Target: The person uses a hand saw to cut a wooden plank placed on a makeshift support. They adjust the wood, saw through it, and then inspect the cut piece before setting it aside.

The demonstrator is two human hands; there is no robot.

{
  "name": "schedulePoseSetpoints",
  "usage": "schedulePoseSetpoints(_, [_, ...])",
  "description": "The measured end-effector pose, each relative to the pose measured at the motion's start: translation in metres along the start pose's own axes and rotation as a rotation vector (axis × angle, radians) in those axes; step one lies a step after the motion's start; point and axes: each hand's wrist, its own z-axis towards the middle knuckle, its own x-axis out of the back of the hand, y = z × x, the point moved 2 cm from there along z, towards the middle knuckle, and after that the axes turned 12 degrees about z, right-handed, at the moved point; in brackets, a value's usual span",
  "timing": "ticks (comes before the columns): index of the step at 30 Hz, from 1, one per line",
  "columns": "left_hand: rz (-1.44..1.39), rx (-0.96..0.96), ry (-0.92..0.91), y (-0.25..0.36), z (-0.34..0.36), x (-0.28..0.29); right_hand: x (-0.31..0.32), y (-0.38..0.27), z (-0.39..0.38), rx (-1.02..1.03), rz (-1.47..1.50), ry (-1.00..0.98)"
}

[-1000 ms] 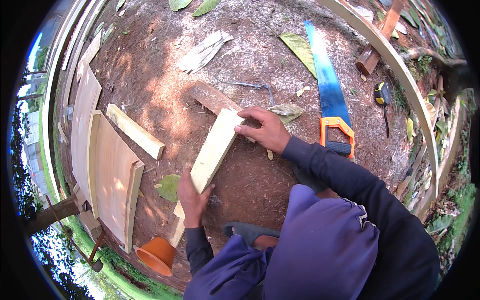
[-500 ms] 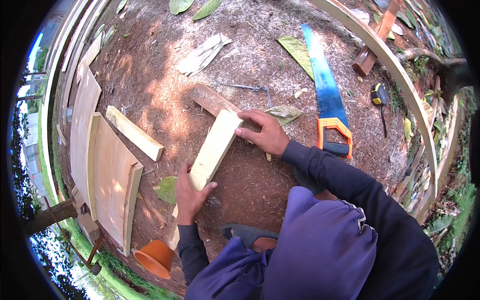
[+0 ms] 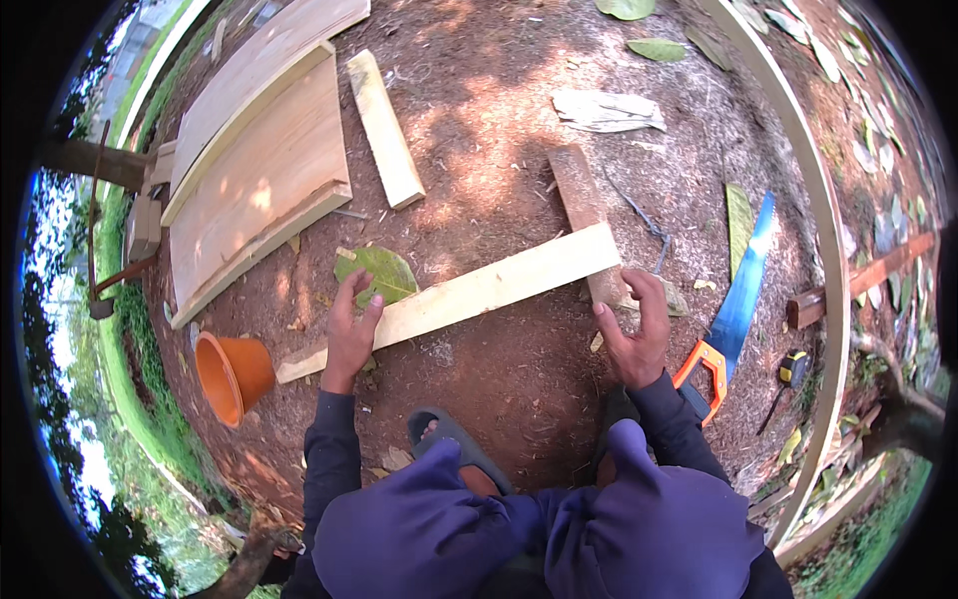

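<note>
A pale wooden plank (image 3: 499,283) slants across the ground in front of me, its right end resting on a brown board (image 3: 576,190). My left hand (image 3: 349,334) is over the plank's left part, fingers spread and not wrapped round it; whether it touches the wood I cannot tell. Just off the plank's right end hovers my right hand (image 3: 639,329), thumb and fingers apart with nothing between them. A green leaf (image 3: 379,273) lies beyond the plank, close to my left hand. To the right of my right hand is a handsaw (image 3: 743,275) with a blue blade and orange handle.
An orange pot (image 3: 235,374) lies tipped by the plank's left end. Farther left are plywood panels with battens (image 3: 254,195) and a short timber piece (image 3: 386,130). A tape measure (image 3: 793,368) sits right of the saw, near a long curved-looking rail (image 3: 833,299).
The plank went from between both hands to lying across the ground. My hands have come off its ends and spread apart. The view has turned, shifting the surroundings.
</note>
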Motion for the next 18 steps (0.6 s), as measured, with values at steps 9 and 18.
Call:
schedulePoseSetpoints(9, [0.080,0.045,-0.023,-0.078,-0.082,0.026,-0.039,-0.029,0.044,0.409,-0.461,-0.590])
schedulePoseSetpoints(18, [-0.044,-0.043,0.021,-0.108,-0.074,-0.005,-0.095,-0.038,0.089,0.338,-0.714,-1.074])
